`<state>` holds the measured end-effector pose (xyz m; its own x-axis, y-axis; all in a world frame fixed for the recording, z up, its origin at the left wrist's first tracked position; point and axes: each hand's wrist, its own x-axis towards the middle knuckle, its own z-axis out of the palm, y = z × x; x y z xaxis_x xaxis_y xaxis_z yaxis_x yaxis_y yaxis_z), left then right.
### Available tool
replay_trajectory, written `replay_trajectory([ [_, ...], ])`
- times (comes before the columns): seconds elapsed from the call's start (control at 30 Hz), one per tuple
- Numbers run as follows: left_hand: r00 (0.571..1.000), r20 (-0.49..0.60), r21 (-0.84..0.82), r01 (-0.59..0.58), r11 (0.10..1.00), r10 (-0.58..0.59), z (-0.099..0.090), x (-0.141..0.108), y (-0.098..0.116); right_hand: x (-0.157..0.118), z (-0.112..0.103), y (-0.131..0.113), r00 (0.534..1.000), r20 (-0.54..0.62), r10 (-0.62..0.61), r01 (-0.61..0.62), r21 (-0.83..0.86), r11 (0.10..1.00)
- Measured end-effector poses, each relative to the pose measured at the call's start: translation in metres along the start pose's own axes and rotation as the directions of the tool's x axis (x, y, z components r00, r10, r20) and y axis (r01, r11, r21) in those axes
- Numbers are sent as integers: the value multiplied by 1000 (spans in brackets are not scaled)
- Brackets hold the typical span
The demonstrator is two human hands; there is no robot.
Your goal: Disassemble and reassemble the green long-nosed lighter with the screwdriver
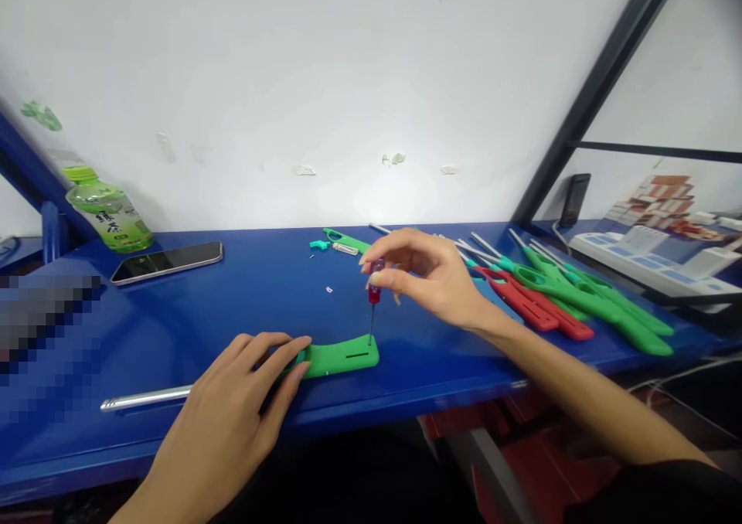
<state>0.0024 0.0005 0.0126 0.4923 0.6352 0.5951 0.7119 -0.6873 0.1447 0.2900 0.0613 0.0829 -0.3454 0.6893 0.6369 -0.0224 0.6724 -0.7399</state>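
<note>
A green long-necked lighter (342,356) with a silver tube lies flat near the front edge of the blue table, its tube pointing left. My left hand (235,400) is closed round its middle, thumb and fingers pressing on both sides and hiding the trigger area. In my right hand (426,273) is a small screwdriver (374,292) with a red-purple handle, pinched between thumb and fingers. It stands upright, its tip touching the right end of the green handle beside the slot.
Several green and red lighters (545,296) are piled at the right. Behind my right hand lie an opened green piece (348,239) and small parts. A phone (168,263) and a green bottle (110,211) are at the back left. A white power strip (643,265) stands far right.
</note>
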Motion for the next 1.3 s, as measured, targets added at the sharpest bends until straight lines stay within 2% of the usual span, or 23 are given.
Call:
replay_trajectory([
  [0.07, 1000, -1, 1, 1, 1000, -1, -1, 1, 1, 1, 1, 0, 999, -38, 7, -8, -12, 1000],
  [0.27, 1000, 5, 1, 1, 1000, -1, -1, 1, 1, 0, 3, 1, 998, -10, 54, -53, 128, 990],
  [0.37, 1000, 11, -2, 0, 1000, 0, 0, 1, 0, -1, 2, 2, 999, -28, 15, -13, 72, 997],
  [0.57, 1000, 28, 2, 1, 1000, -1, 0, -2, -1, -4, -1, 1, 995, 100, 16, -15, -14, 1000],
  [0.77, 1000, 31, 4, -3, 1000, 3, 0, -5, -2, -3, 1, -2, 999, -9, -51, 49, -128, 991],
  [0.87, 999, 34, 6, -3, 1000, 2, -1, -5, -2, -2, 1, -2, 994, 41, -105, 109, -114, 988],
  [0.93, 999, 35, 4, 5, 1000, -5, -1, -4, -1, -2, 0, -2, 992, 92, -91, 94, -34, 995],
  [1.0, 999, 33, 2, 7, 1000, -7, 0, -3, -1, -2, 0, -2, 995, 91, -48, 47, 6, 999],
  [1.07, 1000, 24, 3, 4, 1000, -4, 0, -2, 0, -2, -1, -3, 999, 38, -27, 29, -45, 999],
  [1.13, 1000, 14, 7, -2, 1000, 2, -1, -2, 0, -2, -1, -4, 998, 0, -62, 62, -117, 991],
  [1.23, 1000, 9, 16, -10, 1000, 10, -1, -3, -1, -2, -2, -5, 993, 55, -104, 109, -101, 989],
  [1.3, 1000, 10, 20, -9, 1000, 9, -1, -2, -1, -2, -2, -5, 992, 109, -66, 71, -42, 997],
])
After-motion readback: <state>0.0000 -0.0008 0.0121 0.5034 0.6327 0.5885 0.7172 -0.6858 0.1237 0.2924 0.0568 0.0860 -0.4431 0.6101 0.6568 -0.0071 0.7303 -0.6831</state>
